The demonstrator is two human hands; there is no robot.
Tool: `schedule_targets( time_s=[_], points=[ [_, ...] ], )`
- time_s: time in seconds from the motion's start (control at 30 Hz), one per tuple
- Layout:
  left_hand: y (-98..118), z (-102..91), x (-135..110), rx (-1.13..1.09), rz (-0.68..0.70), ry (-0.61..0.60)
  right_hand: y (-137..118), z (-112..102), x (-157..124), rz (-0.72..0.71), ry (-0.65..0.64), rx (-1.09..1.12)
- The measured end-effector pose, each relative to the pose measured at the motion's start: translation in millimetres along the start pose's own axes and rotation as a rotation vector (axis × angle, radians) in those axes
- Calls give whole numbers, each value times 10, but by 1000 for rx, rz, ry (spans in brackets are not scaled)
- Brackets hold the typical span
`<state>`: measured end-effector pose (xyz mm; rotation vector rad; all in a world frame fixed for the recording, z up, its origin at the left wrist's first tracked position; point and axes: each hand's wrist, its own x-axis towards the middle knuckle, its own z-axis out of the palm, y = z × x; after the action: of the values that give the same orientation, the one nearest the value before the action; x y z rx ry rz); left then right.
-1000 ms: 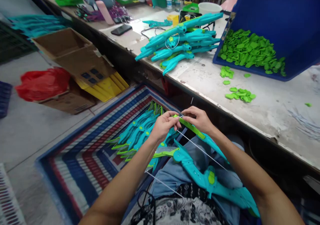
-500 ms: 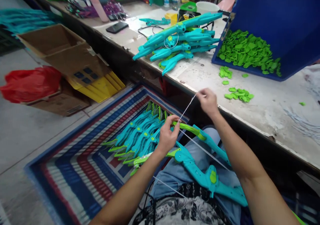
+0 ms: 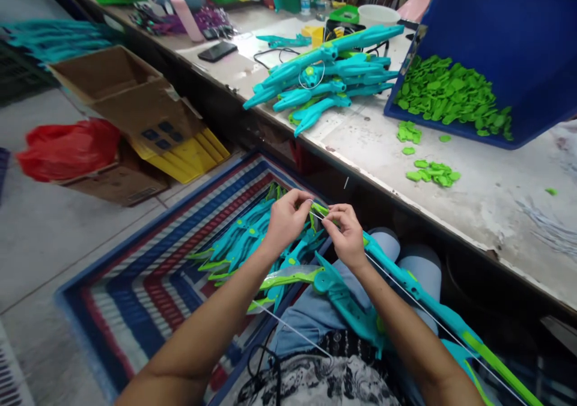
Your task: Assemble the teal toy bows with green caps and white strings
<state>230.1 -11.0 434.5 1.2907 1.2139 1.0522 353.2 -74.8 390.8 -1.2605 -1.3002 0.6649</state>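
Note:
A teal and green toy bow (image 3: 406,286) lies across my lap, its green tip pointing up and left. My left hand (image 3: 283,220) is closed around that green tip. My right hand (image 3: 345,232) sits just beside it, fingers pinched on the thin white bowstring (image 3: 433,319) that runs down along the bow to the right. A second teal bow (image 3: 338,292) lies under my arms on my lap. The exact spot where string meets tip is hidden by my fingers.
A pile of teal bows (image 3: 238,238) lies on the striped woven bag (image 3: 148,298) on the floor at left. On the worktable (image 3: 496,202) are more teal bows (image 3: 324,75), loose green pieces (image 3: 433,170) and a tilted blue bin (image 3: 487,51) of green parts. Cardboard boxes (image 3: 130,112) stand on the floor.
My right hand, raised toward the table edge pulling the string taut, has come back down beside my left hand at the bow tip. The bow now lies lower, stretching further right.

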Motion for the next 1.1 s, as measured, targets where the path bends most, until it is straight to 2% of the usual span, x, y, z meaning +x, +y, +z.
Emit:
schedule_targets(
  time_s=[0.07, 0.2, 0.37, 0.5, 0.73, 0.9, 1.1],
  points=[
    [16, 14, -51, -62, -17, 19, 56, 19, 44, 50, 44, 32],
    [-11, 66, -104, -347, -231, -40, 10, 82, 91, 115, 110, 62],
    [-24, 0, -82, -395, -379, -187, -77, 160, 151, 56, 188, 53],
    [-14, -21, -81, -408, -386, -213, -59, 209, 177, -31, 177, 2],
    [-38, 113, -90, -504, -396, -20, -32, 117, 186, -151, 60, -82],
    [24, 101, -52, -590, -405, -89, -54, -22, 276, -319, 26, -217],
    [84, 75, -72, -355, -305, -220, -97, -130, 320, -419, -44, -491]
  ],
)
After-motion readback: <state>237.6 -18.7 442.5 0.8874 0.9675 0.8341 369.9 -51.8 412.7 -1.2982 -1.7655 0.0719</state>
